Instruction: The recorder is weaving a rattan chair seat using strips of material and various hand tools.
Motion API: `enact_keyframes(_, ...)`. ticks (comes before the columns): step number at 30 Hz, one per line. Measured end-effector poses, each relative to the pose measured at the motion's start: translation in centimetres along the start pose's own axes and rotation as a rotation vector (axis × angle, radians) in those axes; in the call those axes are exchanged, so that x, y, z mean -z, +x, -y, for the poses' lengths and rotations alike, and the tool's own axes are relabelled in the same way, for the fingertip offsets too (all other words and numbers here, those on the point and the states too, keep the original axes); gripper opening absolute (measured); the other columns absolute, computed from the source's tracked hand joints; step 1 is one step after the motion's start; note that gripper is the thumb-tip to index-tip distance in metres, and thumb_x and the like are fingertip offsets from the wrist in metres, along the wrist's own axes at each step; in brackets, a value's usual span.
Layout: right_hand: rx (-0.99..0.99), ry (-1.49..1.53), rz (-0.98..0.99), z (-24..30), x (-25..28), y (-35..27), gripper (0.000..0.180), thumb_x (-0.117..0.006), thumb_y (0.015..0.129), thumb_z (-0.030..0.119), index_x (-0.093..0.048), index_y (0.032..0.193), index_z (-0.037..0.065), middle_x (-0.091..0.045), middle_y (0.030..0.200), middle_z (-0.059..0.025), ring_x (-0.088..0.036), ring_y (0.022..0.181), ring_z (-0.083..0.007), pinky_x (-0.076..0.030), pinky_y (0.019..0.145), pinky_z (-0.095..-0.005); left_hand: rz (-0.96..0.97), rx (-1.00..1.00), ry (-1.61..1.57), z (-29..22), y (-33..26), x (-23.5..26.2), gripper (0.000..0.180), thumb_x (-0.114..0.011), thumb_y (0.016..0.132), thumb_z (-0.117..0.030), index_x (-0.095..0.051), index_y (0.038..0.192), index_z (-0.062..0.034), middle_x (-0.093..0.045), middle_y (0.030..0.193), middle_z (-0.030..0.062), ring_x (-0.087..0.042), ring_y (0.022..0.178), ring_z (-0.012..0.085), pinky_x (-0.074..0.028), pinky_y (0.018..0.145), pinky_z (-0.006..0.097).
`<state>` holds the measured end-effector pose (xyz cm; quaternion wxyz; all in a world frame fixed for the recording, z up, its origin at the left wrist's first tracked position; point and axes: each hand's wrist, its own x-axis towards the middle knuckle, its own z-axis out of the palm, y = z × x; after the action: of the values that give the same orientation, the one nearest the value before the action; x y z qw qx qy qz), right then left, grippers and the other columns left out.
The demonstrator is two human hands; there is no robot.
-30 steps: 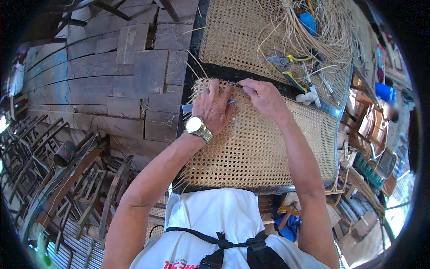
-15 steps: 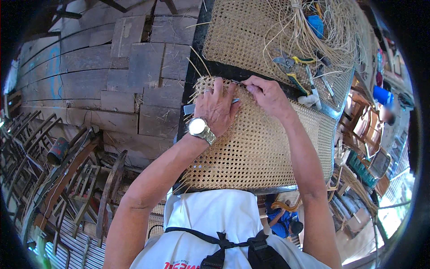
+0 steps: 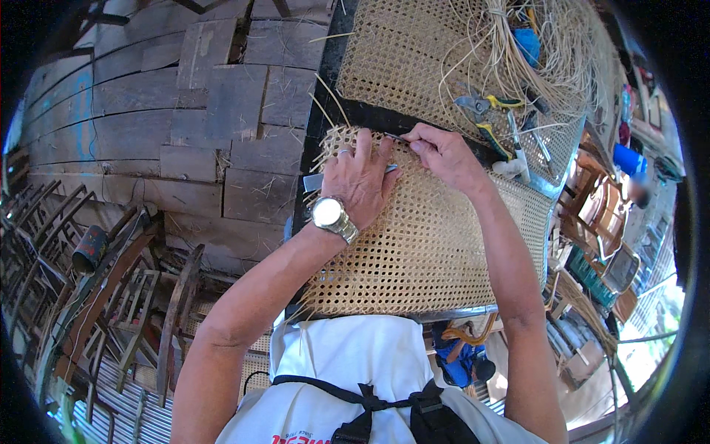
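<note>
A sheet of woven cane webbing (image 3: pixel 414 244) stretches over a black frame (image 3: pixel 388 118) in front of me, its loose strand ends sticking out at the left edge. My left hand (image 3: pixel 359 181), with a ring and a steel watch, lies on the webbing near the upper left corner, fingers stretched forward. A flat grey metal blade (image 3: pixel 313 182) shows on both sides of that hand, passing beneath it; whether it is gripped is hidden. Just right of those fingertips, my right hand (image 3: pixel 447 157) is closed in a pinch on a thin metal tool (image 3: pixel 397 137) at the frame's edge.
Pruning shears (image 3: pixel 473 105), a white-headed hammer (image 3: pixel 510 167) and other hand tools lie at the upper right. Beyond them is a heap of loose cane strands (image 3: pixel 551 59) with a blue item. Wooden chair frames (image 3: pixel 133 318) crowd the lower left; a person in blue (image 3: pixel 460 362) is below the panel.
My hands keep nearly the same place and hold on the webbing. The whole view has shifted slightly.
</note>
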<state>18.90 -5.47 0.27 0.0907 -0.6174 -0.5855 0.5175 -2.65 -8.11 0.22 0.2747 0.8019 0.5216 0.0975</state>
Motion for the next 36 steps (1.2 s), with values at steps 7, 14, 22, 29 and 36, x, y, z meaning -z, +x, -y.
enact_keyframes(7,0.036,-0.184,-0.023,1.7,0.3,0.3,0.01,-0.061,0.098,0.011,-0.063,0.106,0.005,-0.06,0.075,-0.0061,-0.057,0.066,-0.0149,-0.048,0.065,-0.0299,-0.012,-0.006,0.005,0.0,0.0,0.0,0.044,-0.063,0.093,-0.039,-0.057,0.129,-0.0143,-0.051,0.115,0.0153,-0.063,0.082,0.0335,-0.051,0.067,0.047)
enact_keyframes(14,0.194,-0.246,-0.087,0.6,0.0,-0.8,0.012,-0.058,0.1,0.012,-0.062,0.108,0.004,-0.067,0.084,-0.0142,-0.066,0.073,-0.0251,-0.051,0.07,-0.0344,-0.019,-0.012,-0.015,-0.1,0.0,0.0,0.044,-0.063,0.093,-0.039,-0.057,0.128,-0.0143,-0.051,0.117,0.0148,-0.063,0.085,0.0345,-0.051,0.069,0.048)
enact_keyframes(22,0.12,-0.197,-0.042,1.0,0.0,-0.7,0.014,-0.058,0.099,0.018,-0.061,0.108,0.008,-0.071,0.095,-0.0158,-0.069,0.089,-0.0373,-0.054,0.077,-0.0416,0.022,0.016,-0.007,0.0,-0.1,0.0,0.047,-0.064,0.092,-0.039,-0.057,0.131,-0.015,-0.05,0.119,0.0148,-0.063,0.088,0.0339,-0.052,0.071,0.047)
enact_keyframes(29,0.15,-0.185,-0.03,0.6,0.1,-0.5,0.013,-0.058,0.1,0.017,-0.061,0.107,0.006,-0.064,0.082,-0.0126,-0.064,0.076,-0.0277,-0.052,0.071,-0.0369,0.012,0.014,-0.012,0.0,0.0,0.0,0.047,-0.064,0.091,-0.039,-0.057,0.131,-0.0147,-0.051,0.119,0.0148,-0.063,0.086,0.0328,-0.052,0.069,0.046)
enact_keyframes(36,0.18,-0.223,-0.022,1.1,0.2,-0.3,0.013,-0.058,0.1,0.015,-0.059,0.106,0.004,-0.061,0.075,-0.013,-0.063,0.069,-0.0276,-0.05,0.069,-0.0359,0.003,0.008,-0.003,0.1,0.0,0.0,0.046,-0.064,0.092,-0.038,-0.057,0.131,-0.0143,-0.05,0.119,0.0151,-0.064,0.086,0.0331,-0.052,0.069,0.046)
